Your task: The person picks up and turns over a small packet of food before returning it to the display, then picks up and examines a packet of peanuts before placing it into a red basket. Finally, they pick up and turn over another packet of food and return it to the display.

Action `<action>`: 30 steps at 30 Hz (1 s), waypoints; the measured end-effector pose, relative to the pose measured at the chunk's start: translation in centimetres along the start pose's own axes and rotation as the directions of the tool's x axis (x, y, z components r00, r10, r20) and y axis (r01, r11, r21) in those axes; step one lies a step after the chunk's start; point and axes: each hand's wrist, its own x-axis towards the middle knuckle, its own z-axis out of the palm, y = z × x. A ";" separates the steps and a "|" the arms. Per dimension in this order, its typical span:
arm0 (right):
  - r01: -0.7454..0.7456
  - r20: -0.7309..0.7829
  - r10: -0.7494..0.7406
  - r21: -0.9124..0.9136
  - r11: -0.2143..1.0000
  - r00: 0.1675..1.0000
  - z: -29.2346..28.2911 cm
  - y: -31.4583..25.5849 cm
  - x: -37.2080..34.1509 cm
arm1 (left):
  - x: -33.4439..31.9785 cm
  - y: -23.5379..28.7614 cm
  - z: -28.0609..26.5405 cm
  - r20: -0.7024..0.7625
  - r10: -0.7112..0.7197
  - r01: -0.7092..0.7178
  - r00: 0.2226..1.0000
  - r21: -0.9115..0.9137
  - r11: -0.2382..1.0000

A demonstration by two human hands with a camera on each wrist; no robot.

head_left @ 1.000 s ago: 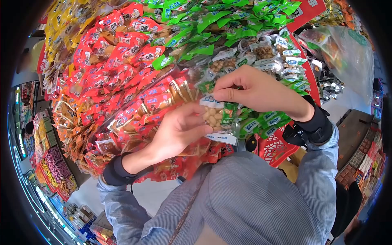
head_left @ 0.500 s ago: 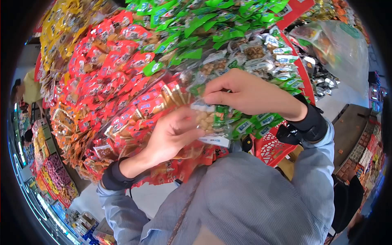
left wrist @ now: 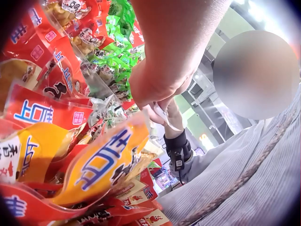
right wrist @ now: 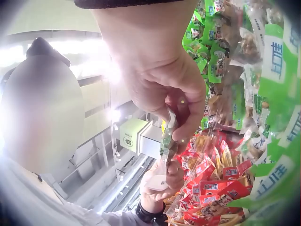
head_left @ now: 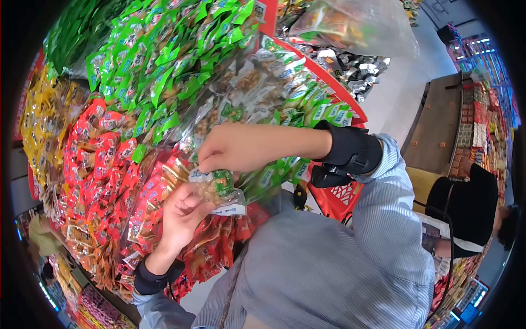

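Between both hands is a small clear snack packet (head_left: 223, 187) of pale nuts or beans, with a green label and a white strip along its lower edge. My right hand (head_left: 235, 148) pinches its upper end between thumb and fingers. At the near left side, my left hand (head_left: 183, 214) holds the packet's edge with thumb and bent fingers. In the right wrist view the packet (right wrist: 165, 147) appears edge-on, running from the right hand (right wrist: 162, 84) down to the left hand (right wrist: 167, 181). The left wrist view shows only a pale sliver of the packet (left wrist: 162, 114).
Heaped snack packets surround the hands: red ones (head_left: 104, 164) at left, green ones (head_left: 159, 60) beyond, clear nut packets (head_left: 246, 88) close by. A red divider (head_left: 323, 74) edges the heap. A red basket (head_left: 339, 197) is beside my body. A person in black (head_left: 466, 205) is at right.
The head view has swung to the right, so the heap, hands and packet appear farther left. Both hands stay on the packet. A person in black shows more fully at right.
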 end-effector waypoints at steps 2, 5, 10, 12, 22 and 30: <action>-0.016 -0.022 0.017 0.035 0.999 1.000 0.1 0.1 -0.7 | 0.1 0.2 0.4 0.012 -0.012 0.012 1.000 0.002 1.000; -0.029 -0.045 0.032 0.073 0.997 0.998 0.4 0.4 -1.7 | 0.3 -0.1 0.6 0.046 -0.025 0.025 0.999 0.012 1.000; -0.013 -0.122 0.016 0.023 1.000 0.992 1.7 1.3 -3.0 | 0.3 -0.2 1.2 0.087 -0.019 0.016 0.996 0.038 0.999; 0.005 -0.154 0.005 0.063 0.998 0.988 2.3 1.5 -3.9 | 0.2 -0.4 1.2 0.095 -0.018 0.014 0.995 0.045 0.999; 0.097 -0.287 -0.061 0.113 0.989 0.956 4.9 3.5 -5.7 | 0.3 -1.3 2.1 0.165 0.006 -0.010 0.986 0.019 1.000; 0.123 -0.455 -0.165 -0.121 0.985 0.875 1.1 3.3 -7.6 | 0.0 -1.2 1.4 0.080 -0.041 0.035 0.996 0.084 0.996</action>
